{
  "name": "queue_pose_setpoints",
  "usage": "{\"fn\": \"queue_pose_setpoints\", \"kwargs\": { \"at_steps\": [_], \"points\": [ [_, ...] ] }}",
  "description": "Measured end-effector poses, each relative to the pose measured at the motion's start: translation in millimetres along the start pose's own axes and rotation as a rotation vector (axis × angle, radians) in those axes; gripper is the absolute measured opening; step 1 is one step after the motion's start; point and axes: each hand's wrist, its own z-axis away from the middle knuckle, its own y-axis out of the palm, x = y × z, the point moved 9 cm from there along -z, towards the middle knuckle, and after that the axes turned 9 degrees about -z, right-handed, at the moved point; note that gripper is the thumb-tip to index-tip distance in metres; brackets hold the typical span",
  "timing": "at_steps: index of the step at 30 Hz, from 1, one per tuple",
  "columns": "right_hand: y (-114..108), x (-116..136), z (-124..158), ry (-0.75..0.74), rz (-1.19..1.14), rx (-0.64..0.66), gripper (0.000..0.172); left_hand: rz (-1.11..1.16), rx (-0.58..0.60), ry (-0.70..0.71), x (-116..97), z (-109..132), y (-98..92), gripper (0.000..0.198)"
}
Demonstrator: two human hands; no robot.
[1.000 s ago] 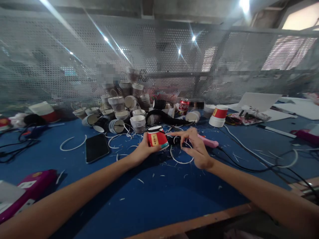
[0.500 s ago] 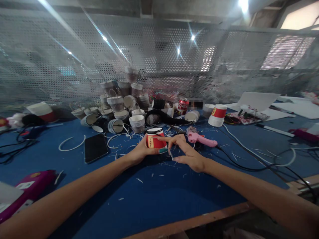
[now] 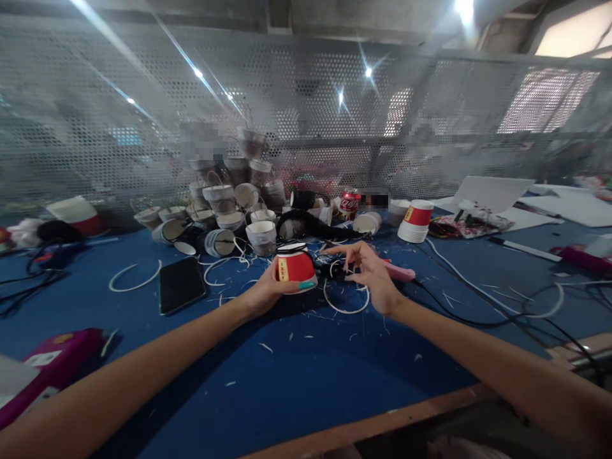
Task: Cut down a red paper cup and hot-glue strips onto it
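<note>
My left hand (image 3: pixel 268 287) is wrapped round a red paper cup (image 3: pixel 295 266) with a yellow label and a black cord around its rim. To its right, my right hand (image 3: pixel 366 271) has its thumb and fingers bent towards each other. A white cord loop (image 3: pixel 345 312) hangs or lies just below those fingers; whether they pinch it is hard to tell. Behind my right hand lies a pink glue gun (image 3: pixel 400 272), partly hidden by the hand.
Behind the hands, many small wrapped cups (image 3: pixel 262 237) are piled up. A black phone (image 3: pixel 182 285) lies left, a purple device (image 3: pixel 62 357) nearer. A red can (image 3: pixel 349 204) and stacked cups (image 3: pixel 415 221) stand at the back. Cables cross the right side.
My right hand has moved away from the cup to the right, now covering part of the glue gun. The white cord loop now shows below it. The cup has shifted slightly left with my left hand.
</note>
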Motion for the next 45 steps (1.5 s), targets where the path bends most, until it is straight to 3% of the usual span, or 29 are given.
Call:
{"fn": "queue_pose_setpoints", "kwargs": {
  "at_steps": [3, 6, 8, 12, 15, 19, 23, 27, 34, 39, 45],
  "points": [
    [-25.4, 7.7, -0.6, -0.073, 0.421, -0.230, 0.023, 0.047, -0.128, 0.005, 0.0, -1.5, -11.1, 0.064],
    [-46.1, -0.8, -0.1, 0.032, 0.857, -0.348, 0.029, 0.071, -0.182, -0.014, -0.4, -1.8, -14.6, 0.059],
    [-57.0, -18.3, -1.1, 0.160, 0.963, -0.312, 0.032, 0.077, -0.162, -0.032, -0.2, -2.1, -12.2, 0.056],
    [-72.7, -59.2, 1.8, 0.474, 0.914, -0.163, 0.038, 0.079, -0.102, -0.040, 1.3, -2.3, -6.9, 0.053],
    [-73.3, -74.9, 5.4, 0.581, 0.891, -0.060, 0.050, 0.061, -0.106, -0.003, -0.3, -2.4, -7.5, 0.055],
    [-67.2, -70.8, 2.6, 0.433, 0.904, -0.039, 0.040, 0.010, -0.106, 0.007, -2.0, -2.4, -6.3, 0.057],
    [-64.8, -41.1, -4.9, 0.207, 0.889, -0.177, 0.023, 0.019, -0.122, -0.011, -1.4, -1.9, -7.3, 0.054],
    [-59.9, -10.0, -12.9, 0.081, 0.657, -0.268, 0.011, 0.037, -0.098, -0.005, -2.7, -1.9, -5.5, 0.053],
    [-12.9, -23.2, -4.3, 0.296, -0.331, -0.016, 0.027, 0.047, -0.004, 0.033, -1.0, -4.2, -2.3, 0.046],
    [5.6, -21.6, 3.2, 0.294, -0.481, 0.049, 0.025, 0.065, 0.023, 0.034, 1.3, -4.8, -1.5, 0.047],
    [8.9, -22.2, 4.1, 0.316, -0.540, 0.027, 0.020, 0.087, 0.040, 0.014, 2.4, -4.6, 2.0, 0.048]
  ]
}}
